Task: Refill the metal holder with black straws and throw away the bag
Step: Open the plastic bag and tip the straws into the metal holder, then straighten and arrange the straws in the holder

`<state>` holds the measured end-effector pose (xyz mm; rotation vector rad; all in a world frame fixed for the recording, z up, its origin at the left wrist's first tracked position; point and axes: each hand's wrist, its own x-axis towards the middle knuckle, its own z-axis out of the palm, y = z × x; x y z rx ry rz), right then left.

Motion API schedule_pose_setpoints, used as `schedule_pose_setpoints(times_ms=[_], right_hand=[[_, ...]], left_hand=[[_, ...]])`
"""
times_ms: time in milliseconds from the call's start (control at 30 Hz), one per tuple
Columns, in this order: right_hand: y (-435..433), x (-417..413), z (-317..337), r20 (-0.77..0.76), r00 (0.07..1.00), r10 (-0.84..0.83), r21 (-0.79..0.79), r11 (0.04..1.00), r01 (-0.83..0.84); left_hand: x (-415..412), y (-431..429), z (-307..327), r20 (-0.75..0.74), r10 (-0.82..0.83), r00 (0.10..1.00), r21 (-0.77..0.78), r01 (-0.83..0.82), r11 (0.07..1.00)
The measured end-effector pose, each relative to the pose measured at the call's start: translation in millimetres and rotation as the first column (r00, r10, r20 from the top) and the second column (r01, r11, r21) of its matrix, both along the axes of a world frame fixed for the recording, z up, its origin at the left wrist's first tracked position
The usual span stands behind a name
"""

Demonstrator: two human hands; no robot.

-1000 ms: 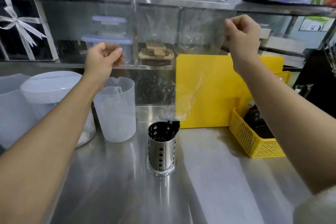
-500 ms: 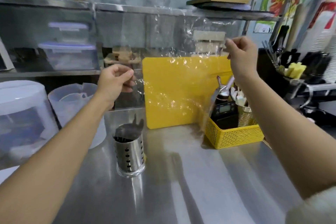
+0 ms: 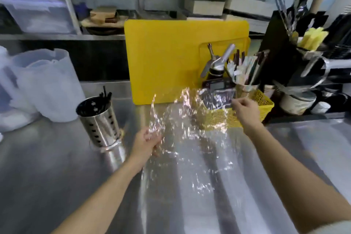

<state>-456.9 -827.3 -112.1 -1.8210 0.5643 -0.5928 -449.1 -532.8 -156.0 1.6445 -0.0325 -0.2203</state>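
Toward the counter's (image 3: 57, 167) left edge stands the metal holder (image 3: 98, 121), black straws (image 3: 105, 94) inside. Mid-counter, the left hand (image 3: 146, 142) pinches the clear bag's (image 3: 190, 138) near corner, the right hand (image 3: 245, 110) its far edge. Refilling looks finished; next, crumple the bag and bin it.

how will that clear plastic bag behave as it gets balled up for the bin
The clear plastic bag is probably floppy: it sags, crinkled, between the left hand and the right hand. Likely very light, since pinches alone hold it. Its glossy film may be slippery and spring open again.
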Motion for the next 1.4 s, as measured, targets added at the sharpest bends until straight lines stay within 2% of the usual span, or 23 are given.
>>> schedule_pose_setpoints(times_ms=[133, 233, 367, 533, 633, 800, 900, 1033, 1167, 1400], right_hand=[[-6.8, -9.7, -61.7, -0.202, 0.979, 0.038, -0.078, 0.995, -0.055], [-7.4, -16.1, -97.2, -0.317, 0.946, 0.072, -0.067, 0.993, -0.098], [-5.3, -25.5, -126.2, -0.466, 0.884, 0.04, -0.153, 0.98, -0.124], [-4.1, -25.8, -129.9, -0.583, 0.813, -0.014, -0.259, 0.951, -0.17], [-7.9, -20.3, -123.2, -0.645, 0.763, -0.053, -0.315, 0.927, -0.202], [-1.3, -6.9, -107.7, -0.647, 0.759, -0.078, -0.375, 0.899, -0.227], [18.7, 7.7, -93.9, -0.631, 0.776, -0.004, -0.366, 0.883, -0.293], [64.3, 29.7, -70.3, -0.596, 0.793, 0.125, -0.344, 0.853, -0.393], [122.1, 48.7, -42.9, -0.506, 0.819, 0.271, -0.291, 0.84, -0.458], [220.6, 65.3, -6.0, -0.273, 0.824, 0.497, -0.254, 0.789, -0.56]], left_hand=[[-26.9, -5.4, -48.2, -0.053, 0.068, 0.996, 0.195, -0.057, 0.979], [-37.1, -3.6, -64.9, 0.04, 0.117, 0.992, 0.388, -0.123, 0.913], [-44.6, 0.9, -78.6, 0.132, -0.063, 0.989, 0.636, -0.036, 0.771], [-49.8, 0.2, -85.9, 0.125, -0.165, 0.978, 0.79, 0.002, 0.613], [-47.0, 3.9, -86.4, 0.086, -0.218, 0.972, 0.829, 0.051, 0.557], [-32.9, 18.6, -69.5, 0.033, -0.271, 0.962, 0.793, 0.139, 0.592], [-20.9, 33.6, -53.3, 0.009, -0.299, 0.954, 0.748, 0.192, 0.636], [-6.9, 60.8, -27.0, 0.043, -0.313, 0.949, 0.751, 0.176, 0.637], [5.5, 91.1, 3.1, 0.143, -0.316, 0.938, 0.732, 0.115, 0.672], [24.2, 156.3, 40.7, 0.373, -0.184, 0.909, 0.566, -0.066, 0.822]])
